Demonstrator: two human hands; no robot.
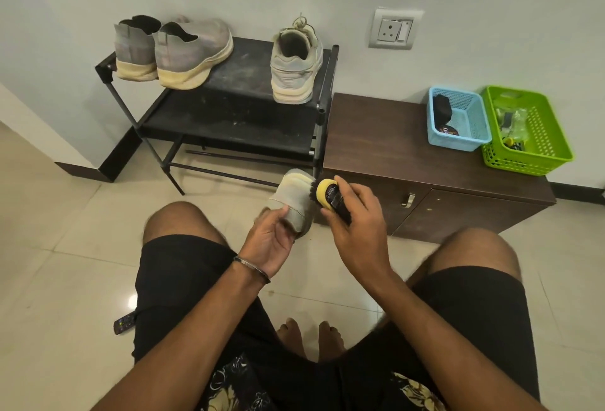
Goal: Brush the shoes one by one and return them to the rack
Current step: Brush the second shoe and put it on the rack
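1. Brown cabinet (376, 135) against the wall, right of the rack; blue basket (471, 142) and green basket (556, 155) on top, side by side.
2. Black shoe rack (235, 83): grey slip-on pair (183, 50) on top shelf, left; one beige laced sneaker (296, 67) on top shelf, right, heel toward camera.
3. Beige shoe (291, 201) held in the air, below the rack's front, between the knees.
4. Left hand (268, 240) grips that shoe at its heel end, fingers curled round it.
5. Right hand (357, 224) wraps a yellow-backed brush (329, 196); bristles touch the shoe's right side.
6. Remote (122, 324) on floor tiles, beside the left thigh.
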